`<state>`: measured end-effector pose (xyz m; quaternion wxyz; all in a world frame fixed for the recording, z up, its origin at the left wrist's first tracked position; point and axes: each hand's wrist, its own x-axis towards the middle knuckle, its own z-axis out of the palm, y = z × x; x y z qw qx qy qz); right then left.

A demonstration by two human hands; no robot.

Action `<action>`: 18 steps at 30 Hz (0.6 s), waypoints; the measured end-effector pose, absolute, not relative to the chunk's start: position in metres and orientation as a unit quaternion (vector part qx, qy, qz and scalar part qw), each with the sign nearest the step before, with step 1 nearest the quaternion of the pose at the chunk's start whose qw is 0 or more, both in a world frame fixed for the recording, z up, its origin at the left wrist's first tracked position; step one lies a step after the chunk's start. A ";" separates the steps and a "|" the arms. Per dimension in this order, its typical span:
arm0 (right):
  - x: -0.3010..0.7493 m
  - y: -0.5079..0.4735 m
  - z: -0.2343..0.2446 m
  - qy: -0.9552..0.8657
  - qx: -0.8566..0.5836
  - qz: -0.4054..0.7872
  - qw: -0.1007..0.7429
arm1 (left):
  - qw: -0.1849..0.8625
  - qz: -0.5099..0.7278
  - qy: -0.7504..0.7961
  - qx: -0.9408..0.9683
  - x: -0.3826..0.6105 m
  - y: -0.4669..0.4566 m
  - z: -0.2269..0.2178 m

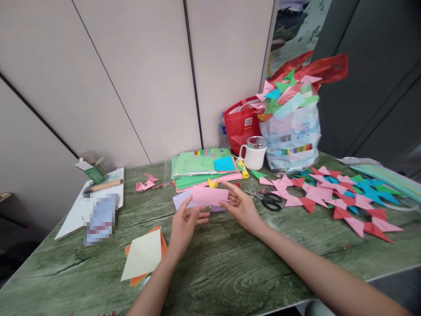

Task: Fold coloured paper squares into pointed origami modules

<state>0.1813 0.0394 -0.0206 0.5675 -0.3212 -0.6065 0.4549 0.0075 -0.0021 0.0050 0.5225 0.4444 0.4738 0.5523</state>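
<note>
A pink rectangle of paper (210,195) is held up between my two hands, above the middle of the table. Its left lower corner is pinched by my left hand (188,218), thumb and fingers closed on it. At the paper's right end, my right hand (242,204) grips the edge between thumb and fingers. Behind it, partly hidden, lies lilac paper (181,199). A small yellow folded piece (213,183) shows just beyond the pink sheet. Black-handled scissors (268,200) lie to the right of my right hand.
Green paper packs (200,164) lie at the back beside a white mug (255,156). Folded paper stars (329,193) spread over the right side. A full plastic bag (291,136) stands behind. Square sheets (143,256) lie front left; a white board (74,215) carries a hammer (105,186).
</note>
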 end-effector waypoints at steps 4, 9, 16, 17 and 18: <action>0.178 0.030 -0.021 -0.720 -0.333 0.304 0.528 | 0.574 0.562 0.417 0.425 0.013 -0.004 0.001; 0.175 0.022 -0.016 -0.788 -0.284 0.259 0.481 | 0.552 0.571 0.431 0.428 0.009 -0.001 0.002; 0.172 0.024 -0.022 -0.735 -0.245 0.444 0.450 | 0.490 0.551 0.466 0.489 0.008 -0.004 0.005; 0.172 0.025 -0.024 -0.717 -0.238 0.476 0.449 | 0.485 0.548 0.468 0.497 0.008 -0.003 0.005; 0.171 0.026 -0.025 -0.697 -0.235 0.505 0.451 | 0.481 0.545 0.469 0.502 0.008 -0.003 0.005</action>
